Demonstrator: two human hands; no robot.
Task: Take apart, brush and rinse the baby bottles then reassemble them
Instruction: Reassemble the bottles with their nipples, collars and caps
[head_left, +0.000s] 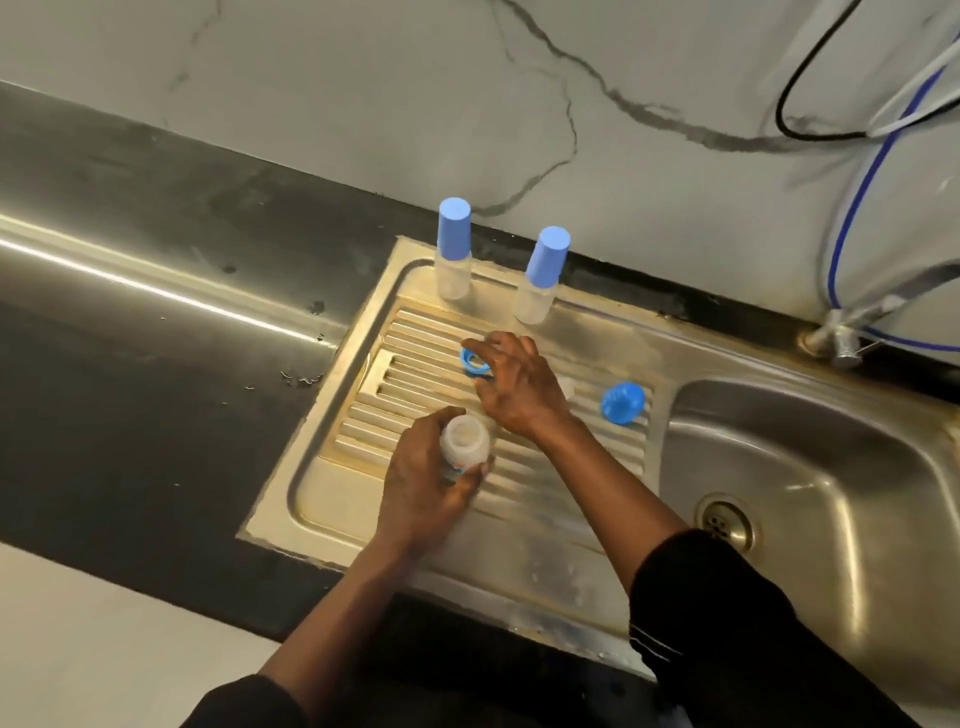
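Note:
My left hand (423, 480) grips an open clear bottle body (464, 441) upright over the ribbed steel drainboard (363, 405). My right hand (511, 387) reaches down over a blue screw ring (471, 360) on the ribs, fingertips touching or pinching it. A pale teat (567, 387) peeks out just right of that hand. A blue cap (622, 403) lies on its side near the basin edge. Two assembled bottles with blue caps (454, 249) (542, 273) stand at the drainboard's back edge.
The sink basin (810, 467) with its drain (724, 522) lies to the right. A tap (836, 340) and hoses (852, 208) sit at the back right against the marble wall. Dark counter (130, 338) stretches to the left.

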